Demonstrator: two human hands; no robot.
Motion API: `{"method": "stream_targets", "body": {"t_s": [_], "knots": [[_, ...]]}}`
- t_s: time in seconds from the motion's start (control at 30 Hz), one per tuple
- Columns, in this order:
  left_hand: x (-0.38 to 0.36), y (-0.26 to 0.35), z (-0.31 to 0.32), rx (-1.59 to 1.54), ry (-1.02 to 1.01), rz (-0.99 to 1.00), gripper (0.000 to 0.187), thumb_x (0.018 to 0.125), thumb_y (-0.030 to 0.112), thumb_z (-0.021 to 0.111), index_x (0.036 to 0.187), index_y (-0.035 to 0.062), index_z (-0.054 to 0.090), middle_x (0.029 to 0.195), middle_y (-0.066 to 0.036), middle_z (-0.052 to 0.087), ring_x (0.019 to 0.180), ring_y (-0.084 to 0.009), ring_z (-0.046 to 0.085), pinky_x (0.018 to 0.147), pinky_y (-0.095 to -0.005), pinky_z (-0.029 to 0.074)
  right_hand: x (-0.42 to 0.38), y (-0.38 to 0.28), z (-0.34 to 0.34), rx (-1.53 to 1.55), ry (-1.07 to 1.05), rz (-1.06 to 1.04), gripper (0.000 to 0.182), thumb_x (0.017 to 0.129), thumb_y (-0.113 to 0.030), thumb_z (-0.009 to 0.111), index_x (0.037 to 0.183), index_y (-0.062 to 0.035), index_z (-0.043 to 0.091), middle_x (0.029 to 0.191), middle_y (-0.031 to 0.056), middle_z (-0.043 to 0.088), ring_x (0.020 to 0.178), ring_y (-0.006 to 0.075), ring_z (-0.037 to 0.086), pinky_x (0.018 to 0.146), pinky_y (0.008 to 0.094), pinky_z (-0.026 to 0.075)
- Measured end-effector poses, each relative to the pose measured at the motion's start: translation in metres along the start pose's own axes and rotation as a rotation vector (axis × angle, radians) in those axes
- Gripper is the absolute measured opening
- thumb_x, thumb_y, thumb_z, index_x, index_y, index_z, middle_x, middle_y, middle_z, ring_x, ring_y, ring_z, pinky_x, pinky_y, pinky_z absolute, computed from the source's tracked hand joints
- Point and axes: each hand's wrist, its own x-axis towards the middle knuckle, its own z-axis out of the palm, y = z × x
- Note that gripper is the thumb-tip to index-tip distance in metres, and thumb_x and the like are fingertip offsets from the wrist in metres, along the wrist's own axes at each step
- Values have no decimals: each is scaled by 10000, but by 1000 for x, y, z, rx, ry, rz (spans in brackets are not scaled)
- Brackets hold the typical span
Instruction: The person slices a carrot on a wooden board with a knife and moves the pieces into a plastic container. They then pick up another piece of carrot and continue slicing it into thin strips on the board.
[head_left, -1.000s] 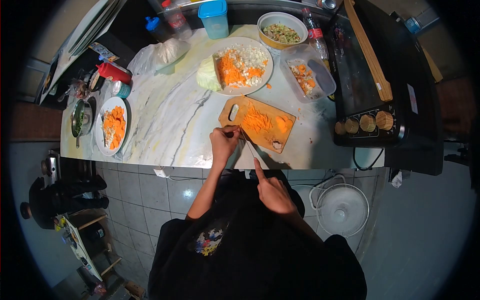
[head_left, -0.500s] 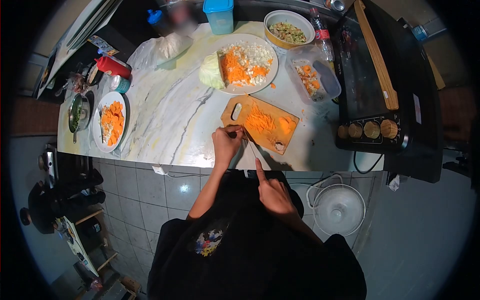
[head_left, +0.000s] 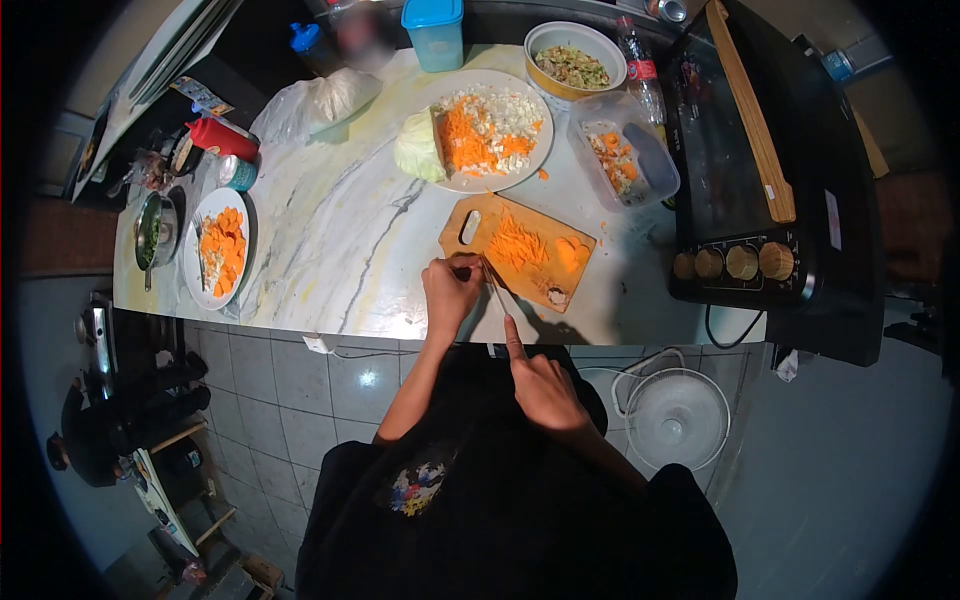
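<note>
My right hand (head_left: 547, 388) grips a knife (head_left: 498, 292), index finger stretched along its top. The blade points away from me, its tip close to my left fingertips. My left hand (head_left: 452, 292) is closed in a pinch at the near left edge of the wooden cutting board (head_left: 545, 290); whatever lies between its fingers is hidden. On the board rest shredded carrot (head_left: 517, 240) and a few larger carrot pieces (head_left: 572, 252). Behind it, a white plate (head_left: 545, 140) bears grated carrot, chopped white bits and a cabbage wedge (head_left: 418, 148).
At right stand a black oven (head_left: 735, 235), a plastic tub (head_left: 655, 185) with carrot bits, a bowl (head_left: 580, 90) and a bottle (head_left: 643, 68). Leftward are a plate of carrot slices (head_left: 222, 250) and a pot (head_left: 158, 232). A fan (head_left: 678, 420) sits below the counter's edge.
The knife blade has turned more edge-on, showing less of its flat side. Both hands stay in nearly the same place; the view has shifted slightly.
</note>
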Motion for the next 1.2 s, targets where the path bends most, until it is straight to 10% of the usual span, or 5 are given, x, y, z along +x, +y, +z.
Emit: {"method": "stream_targets", "body": {"t_s": [0.23, 1.2], "knots": [[-2, 3, 0, 6, 17, -6, 163, 790, 67, 699, 920, -21, 745, 877, -199, 722, 812, -277, 729, 770, -329, 555, 20, 13, 9, -2, 189, -116, 936, 735, 106, 559, 1531, -2, 79, 738, 309, 619, 740, 479, 632, 740, 520, 514], [-4, -6, -2, -91, -26, 4, 169, 844, 23, 670, 982, -61, 721, 815, -125, 741, 744, -145, 714, 698, -257, 552, -4, 44, 8, 101, 222, -163, 780, 832, 34, 519, 1528, -43, 175, 757, 301, 630, 753, 463, 650, 751, 512, 520]]}}
